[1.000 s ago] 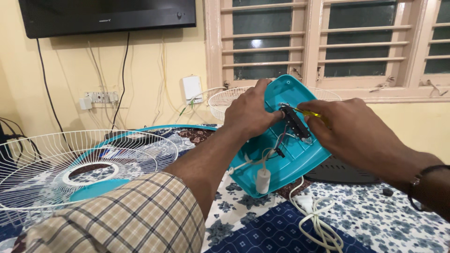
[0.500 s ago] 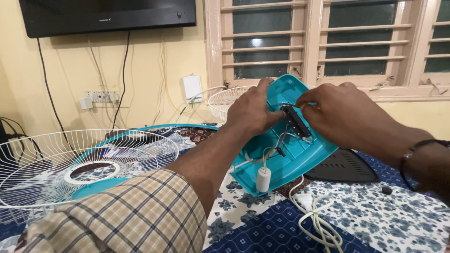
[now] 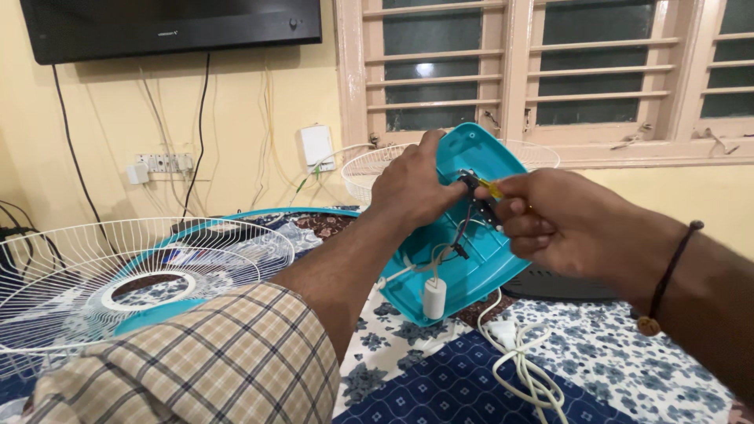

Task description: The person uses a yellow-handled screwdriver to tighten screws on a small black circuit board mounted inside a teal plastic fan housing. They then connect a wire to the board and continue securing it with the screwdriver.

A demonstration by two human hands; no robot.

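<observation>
While the left hand (image 3: 412,187) holds the teal fan cover (image 3: 471,235) up off the bed, the best way to work is to keep it very still, so the tool does not slip. The fingers of that hand are curled tight around the top edge of the cover. The right hand (image 3: 561,224) has its fingers pinched shut on a small screwdriver (image 3: 492,188) with a yellow handle, and its tip points into the middle of the cover. I think it is good to push the tool straight in and turn it slowly, and to keep the thin wires (image 3: 463,235) out of the way so they do not get poked. The cover is in the middle of the scene, tilted, with its hollow side facing the person. It is smooth, bright teal plastic with round corners. Black and white wires run inside it, and 1 small white box-like part (image 3: 434,298) hangs at its near edge. A white cord (image 3: 522,365) lies bunched on the flowered blue sheet (image 3: 471,392) just below. To the left lies a white wire fan guard (image 3: 118,275), and another guard (image 3: 369,169) sits far behind.
</observation>
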